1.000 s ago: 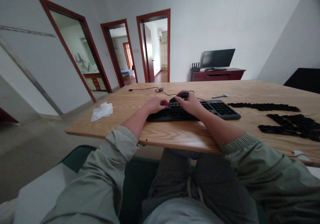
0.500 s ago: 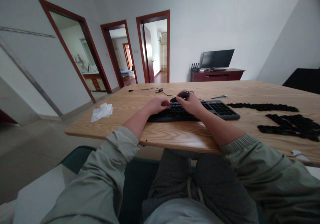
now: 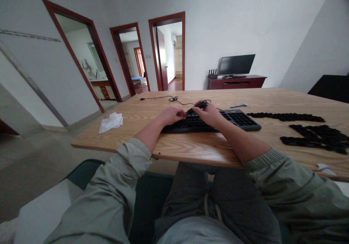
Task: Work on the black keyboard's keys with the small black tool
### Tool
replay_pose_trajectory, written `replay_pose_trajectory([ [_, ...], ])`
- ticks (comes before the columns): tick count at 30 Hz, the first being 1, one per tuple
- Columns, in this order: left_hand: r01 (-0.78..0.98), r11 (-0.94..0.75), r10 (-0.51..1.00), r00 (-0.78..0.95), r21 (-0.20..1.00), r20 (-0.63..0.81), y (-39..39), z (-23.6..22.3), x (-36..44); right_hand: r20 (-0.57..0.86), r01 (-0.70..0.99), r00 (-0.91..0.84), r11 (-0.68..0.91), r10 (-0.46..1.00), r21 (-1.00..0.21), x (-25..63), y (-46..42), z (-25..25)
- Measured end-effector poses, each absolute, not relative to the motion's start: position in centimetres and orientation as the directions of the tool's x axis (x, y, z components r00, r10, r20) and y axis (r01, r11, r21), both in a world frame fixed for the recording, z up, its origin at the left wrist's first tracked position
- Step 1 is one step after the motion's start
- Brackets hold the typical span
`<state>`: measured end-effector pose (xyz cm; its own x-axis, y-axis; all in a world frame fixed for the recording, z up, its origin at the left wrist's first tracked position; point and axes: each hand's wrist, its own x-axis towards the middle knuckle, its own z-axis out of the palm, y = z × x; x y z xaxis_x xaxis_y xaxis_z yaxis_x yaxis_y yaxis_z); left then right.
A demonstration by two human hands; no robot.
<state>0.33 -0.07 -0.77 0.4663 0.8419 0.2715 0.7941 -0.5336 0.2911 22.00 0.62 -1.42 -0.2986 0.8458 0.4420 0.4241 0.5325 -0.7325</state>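
Note:
A black keyboard (image 3: 240,119) lies near the table's front edge, partly covered by my hands and forearms. Many of its key positions look bare. My right hand (image 3: 209,114) is closed around a slim black hand tool (image 3: 201,105) with a thicker rear end; its tip points down-left toward the keyboard's upper rows. My left hand (image 3: 173,115) rests over the keyboard's left side, fingers curled together close to that tip. Whatever the left fingers pinch, if anything, is hidden. The keyboard's cable (image 3: 173,99) runs behind it, tied in a loop.
Black keycaps lie in a long row (image 3: 286,116) and a bigger group (image 3: 324,136) on the right. A small blue tool (image 3: 239,106) sits behind the keyboard. Crumpled white tissue (image 3: 111,122) is at the left, and a white scrap (image 3: 326,169) at the right front edge.
The black tool's tip has shifted slightly in my right hand, still at the keyboard's upper rows. My left fingers have moved a little to the right, closer to it.

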Motion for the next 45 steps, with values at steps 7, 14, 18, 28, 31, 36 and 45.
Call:
replay_pose_trajectory([
  [7,0.771,-0.485,0.874,0.439,0.413,0.206,0.2,-0.5,-1.3,0.431,0.417,-0.299,0.523,0.851,-0.743,21.9,0.5,-1.6],
  [14,0.781,-0.498,0.867,0.445,0.377,0.224,0.3,-0.5,-1.2,0.412,0.456,-0.292,0.504,0.863,-0.733,22.0,0.4,-1.4],
  [18,0.767,-0.506,0.862,0.461,0.394,0.211,0.6,-0.9,-1.2,0.437,0.445,-0.296,0.527,0.85,-0.724,22.0,0.4,-1.6],
  [28,0.766,-0.583,0.812,0.539,0.272,0.223,0.4,-0.9,-1.0,0.48,0.412,-0.299,0.565,0.825,-0.715,22.2,0.7,-2.0],
  [31,0.773,-0.581,0.813,0.538,0.255,0.221,0.4,-1.0,-0.9,0.441,0.391,-0.299,0.531,0.846,-0.752,22.3,0.9,-2.1],
  [36,0.772,-0.6,0.797,0.556,0.208,0.234,0.5,-1.1,-1.1,0.359,0.349,-0.339,0.47,0.87,-0.81,22.7,1.0,-2.5],
  [45,0.799,-0.581,0.807,0.542,0.155,0.232,0.4,-0.9,-1.0,0.354,0.352,-0.34,0.466,0.872,-0.812,23.0,1.3,-3.1],
])
